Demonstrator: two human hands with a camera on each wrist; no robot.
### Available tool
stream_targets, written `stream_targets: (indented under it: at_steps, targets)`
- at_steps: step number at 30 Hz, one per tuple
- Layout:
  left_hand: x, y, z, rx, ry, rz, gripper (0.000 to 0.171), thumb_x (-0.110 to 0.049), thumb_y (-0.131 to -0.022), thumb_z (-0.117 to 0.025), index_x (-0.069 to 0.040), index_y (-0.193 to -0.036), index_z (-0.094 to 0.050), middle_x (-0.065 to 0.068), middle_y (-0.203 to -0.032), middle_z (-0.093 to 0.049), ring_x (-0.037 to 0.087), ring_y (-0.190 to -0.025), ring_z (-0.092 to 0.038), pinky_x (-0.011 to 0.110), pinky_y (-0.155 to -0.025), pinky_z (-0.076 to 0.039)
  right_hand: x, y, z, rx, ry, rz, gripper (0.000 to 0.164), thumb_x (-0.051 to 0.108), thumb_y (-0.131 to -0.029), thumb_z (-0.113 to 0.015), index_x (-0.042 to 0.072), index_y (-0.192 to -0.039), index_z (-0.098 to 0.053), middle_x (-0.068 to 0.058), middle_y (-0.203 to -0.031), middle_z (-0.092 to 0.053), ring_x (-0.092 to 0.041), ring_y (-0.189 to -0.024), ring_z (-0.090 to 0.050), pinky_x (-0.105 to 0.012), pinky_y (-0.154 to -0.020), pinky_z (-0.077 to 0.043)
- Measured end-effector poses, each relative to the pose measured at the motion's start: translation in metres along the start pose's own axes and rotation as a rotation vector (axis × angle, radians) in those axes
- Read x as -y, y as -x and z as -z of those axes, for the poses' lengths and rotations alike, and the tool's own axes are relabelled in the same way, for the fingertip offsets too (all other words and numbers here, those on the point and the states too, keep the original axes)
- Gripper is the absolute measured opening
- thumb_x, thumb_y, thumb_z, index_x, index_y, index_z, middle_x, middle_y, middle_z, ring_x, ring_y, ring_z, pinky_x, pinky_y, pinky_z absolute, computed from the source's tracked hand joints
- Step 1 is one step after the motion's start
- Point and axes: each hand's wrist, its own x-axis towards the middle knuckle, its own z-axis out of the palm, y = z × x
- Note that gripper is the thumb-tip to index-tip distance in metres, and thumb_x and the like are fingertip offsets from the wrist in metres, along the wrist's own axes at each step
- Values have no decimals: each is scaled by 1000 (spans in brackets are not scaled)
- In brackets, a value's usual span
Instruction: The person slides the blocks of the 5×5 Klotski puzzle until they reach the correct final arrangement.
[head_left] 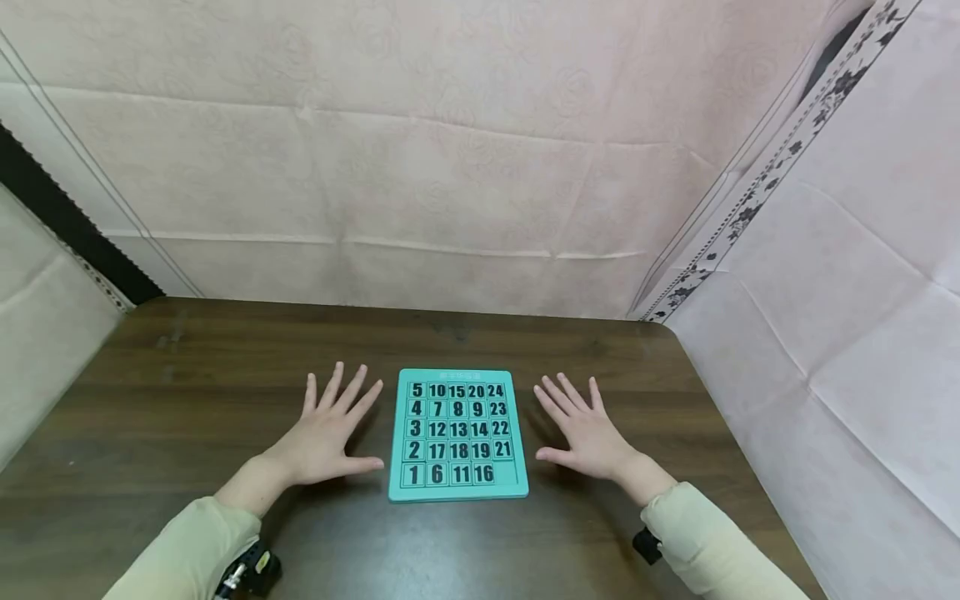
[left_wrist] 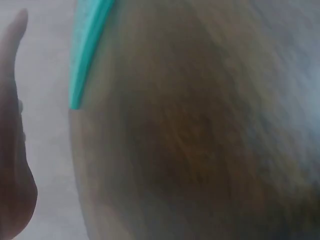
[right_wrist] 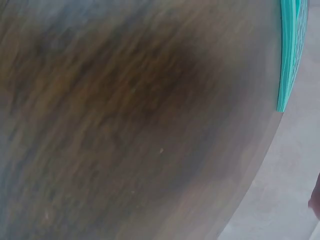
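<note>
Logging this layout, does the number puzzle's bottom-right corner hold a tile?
No, the number puzzle is blank there, just right of tile 16.

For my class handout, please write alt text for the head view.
A turquoise number puzzle lies on a dark wooden table, its bottom-right space empty. A person's spread left hand and right hand flank it, neither touching it.

You have gaps between the number board [head_left: 507, 474] and your left hand [head_left: 318, 442] and right hand [head_left: 591, 437]; cloth [head_left: 450, 192] blocks passage behind the table [head_left: 465, 550].
</note>
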Motion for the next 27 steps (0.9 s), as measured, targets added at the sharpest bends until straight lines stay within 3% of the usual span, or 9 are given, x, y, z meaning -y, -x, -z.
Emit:
stream_targets:
  at_steps: [8, 19, 27]
  targets:
    - [5, -3, -10, 52, 29, -32, 108, -69, -70, -64, -10, -150, -22, 19, -156, -12, 47, -142, -3, 70, -105, 1, -1, 0, -2, 79, -36, 68, 88, 55, -82, -61, 12, -150, -23, -12, -156, -20, -31, -145, -12, -62, -111, -1]
    - [-3, -9, -28, 127, 50, -91, 108, -74, -71, -59, -11, -150, -20, 17, -157, -13, 44, -143, -6, 67, -107, -1, 13, 6, -14, 160, -35, 201, 89, 65, -82, -52, 15, -150, -23, -9, -156, -21, -34, -144, -17, -62, -110, -8]
    - [-5, -11, -33, 182, 29, -82, 108, -76, -72, -54, -12, -151, -18, 14, -157, -14, 43, -143, -5, 67, -107, 0, 18, 6, -18, 227, -24, 236, 89, 69, -83, -47, 20, -151, -18, -2, -158, -15, -29, -146, -12, -60, -112, -6]
